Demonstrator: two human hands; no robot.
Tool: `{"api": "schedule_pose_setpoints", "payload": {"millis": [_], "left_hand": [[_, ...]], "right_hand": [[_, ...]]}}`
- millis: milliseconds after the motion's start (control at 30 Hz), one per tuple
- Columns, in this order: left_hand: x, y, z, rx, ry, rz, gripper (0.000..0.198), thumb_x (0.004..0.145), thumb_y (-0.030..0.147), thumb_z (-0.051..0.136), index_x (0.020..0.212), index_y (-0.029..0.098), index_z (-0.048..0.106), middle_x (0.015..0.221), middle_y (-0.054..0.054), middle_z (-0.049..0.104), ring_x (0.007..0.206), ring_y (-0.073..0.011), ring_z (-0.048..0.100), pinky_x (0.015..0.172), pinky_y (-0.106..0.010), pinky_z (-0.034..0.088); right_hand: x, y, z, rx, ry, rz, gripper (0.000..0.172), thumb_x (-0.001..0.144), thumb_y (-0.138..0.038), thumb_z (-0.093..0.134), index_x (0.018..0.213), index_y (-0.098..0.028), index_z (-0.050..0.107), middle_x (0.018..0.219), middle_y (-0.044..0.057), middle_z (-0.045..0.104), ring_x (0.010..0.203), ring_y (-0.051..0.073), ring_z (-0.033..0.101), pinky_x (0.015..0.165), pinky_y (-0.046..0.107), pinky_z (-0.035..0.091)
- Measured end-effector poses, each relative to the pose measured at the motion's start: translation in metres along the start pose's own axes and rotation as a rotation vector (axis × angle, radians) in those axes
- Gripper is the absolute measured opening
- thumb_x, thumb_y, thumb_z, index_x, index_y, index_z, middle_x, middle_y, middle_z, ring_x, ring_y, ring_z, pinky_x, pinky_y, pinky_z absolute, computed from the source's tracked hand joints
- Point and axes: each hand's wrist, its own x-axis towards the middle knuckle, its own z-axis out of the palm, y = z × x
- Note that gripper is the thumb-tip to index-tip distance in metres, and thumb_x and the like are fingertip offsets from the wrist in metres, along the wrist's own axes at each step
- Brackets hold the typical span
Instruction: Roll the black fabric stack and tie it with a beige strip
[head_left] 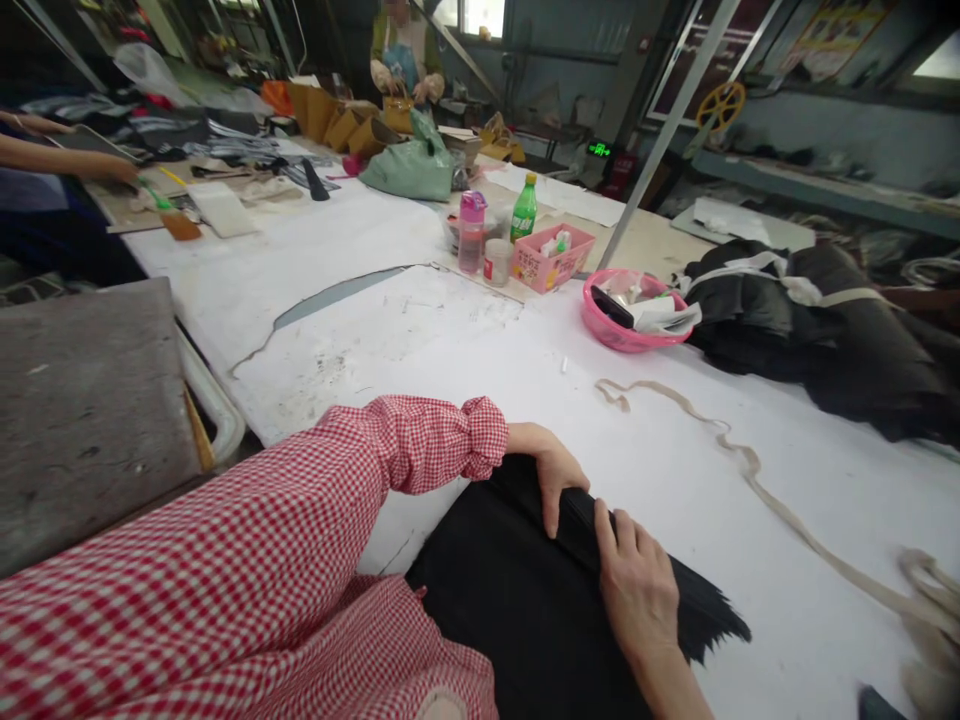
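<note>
A black fabric stack [517, 590] lies on the white table in front of me, its far edge folded over or layered and its right end ragged. My left hand [553, 470] is closed around that far edge, thumb on the near side and the other fingers hidden behind the cloth. Close beside it, my right hand [641, 585] grips the same edge, fingertips hooked over the top; its thumb is hidden. A red-and-white checked sleeve [420, 440] covers my left arm and hides part of the stack's left side.
A beige strip [739, 455] trails along the table [465, 360] at right. Beyond it are a pink basket [637, 335], a black bundle [817, 320], a pink box [551, 265] and bottles [471, 235]. Co-workers stand at the far side [405, 60] and the left [67, 150].
</note>
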Motion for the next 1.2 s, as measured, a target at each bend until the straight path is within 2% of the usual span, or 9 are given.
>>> {"api": "schedule_pose_setpoints", "payload": {"millis": [233,333,433,567,700,800,933,1067,1200], "left_hand": [[-0.002,0.006,0.03,0.284,0.271,-0.111,0.068,0.064,0.047,0.077,0.118,0.013,0.053,0.102,-0.013,0.067,0.084,-0.0282,0.065,0.07,-0.035,0.051],[-0.006,0.008,0.034,0.281,0.307,-0.097,0.062,0.066,0.046,0.075,0.116,0.015,0.053,0.101,-0.011,0.067,0.086,-0.027,0.065,0.071,-0.034,0.05],[-0.008,0.009,0.034,0.272,0.317,-0.091,0.059,0.068,0.046,0.075,0.114,0.016,0.053,0.101,-0.01,0.067,0.084,-0.0259,0.065,0.07,-0.033,0.05],[-0.008,0.01,0.039,0.32,0.361,-0.101,0.057,0.069,0.048,0.073,0.112,0.015,0.053,0.096,-0.011,0.067,0.078,-0.0252,0.064,0.064,-0.033,0.049],[-0.007,0.013,0.046,0.405,0.394,-0.114,0.057,0.07,0.046,0.075,0.112,0.015,0.053,0.097,-0.012,0.066,0.079,-0.0259,0.064,0.065,-0.034,0.049],[-0.008,0.017,0.051,0.478,0.425,-0.119,0.059,0.069,0.043,0.078,0.114,0.013,0.052,0.099,-0.013,0.065,0.08,-0.0265,0.063,0.063,-0.034,0.049],[-0.014,0.031,0.062,0.561,0.503,-0.108,0.065,0.066,0.033,0.082,0.118,0.011,0.05,0.101,-0.014,0.063,0.083,-0.0257,0.062,0.066,-0.034,0.048],[-0.025,0.043,0.071,0.627,0.564,-0.111,0.077,0.067,0.029,0.081,0.13,0.009,0.042,0.107,-0.016,0.061,0.089,-0.0282,0.06,0.075,-0.038,0.048],[-0.036,0.036,0.063,0.518,0.432,-0.132,0.097,0.065,0.046,0.08,0.143,0.016,0.032,0.117,-0.017,0.057,0.09,-0.0311,0.061,0.074,-0.039,0.048]], "right_hand": [[0.001,0.001,-0.004,0.087,-0.019,0.046,0.055,0.091,-0.006,0.046,0.144,-0.015,0.035,0.124,0.013,0.055,0.107,0.03,0.052,0.093,0.043,0.043],[0.004,0.012,-0.01,0.298,-0.103,0.013,0.072,0.082,-0.008,0.058,0.147,-0.019,0.028,0.132,0.011,0.051,0.113,0.029,0.051,0.098,0.043,0.041],[0.008,0.027,-0.018,0.495,-0.201,-0.033,0.085,0.078,-0.026,0.069,0.149,-0.025,0.022,0.14,0.009,0.045,0.12,0.029,0.048,0.1,0.043,0.042],[0.016,0.044,-0.024,0.567,-0.356,-0.009,0.081,0.083,-0.041,0.067,0.149,-0.031,0.02,0.134,0.006,0.051,0.112,0.028,0.057,0.089,0.042,0.048],[0.019,0.051,-0.024,0.52,-0.502,0.014,0.079,0.082,-0.035,0.068,0.148,-0.032,0.025,0.12,0.005,0.059,0.098,0.027,0.063,0.072,0.038,0.051],[0.013,0.048,-0.023,0.449,-0.459,-0.015,0.083,0.081,-0.027,0.07,0.149,-0.029,0.022,0.112,0.004,0.06,0.09,0.026,0.063,0.071,0.037,0.05],[-0.003,0.038,-0.027,0.31,-0.282,-0.052,0.097,0.078,-0.018,0.073,0.152,-0.026,0.012,0.111,0.006,0.057,0.086,0.025,0.06,0.076,0.039,0.049],[-0.018,0.025,-0.031,0.227,-0.158,-0.049,0.093,0.081,-0.014,0.068,0.153,-0.023,0.011,0.114,0.009,0.056,0.091,0.026,0.057,0.082,0.04,0.047],[-0.026,0.015,-0.027,0.178,-0.068,-0.012,0.083,0.085,-0.009,0.059,0.153,-0.022,0.015,0.118,0.012,0.056,0.101,0.028,0.055,0.09,0.042,0.045]]}}
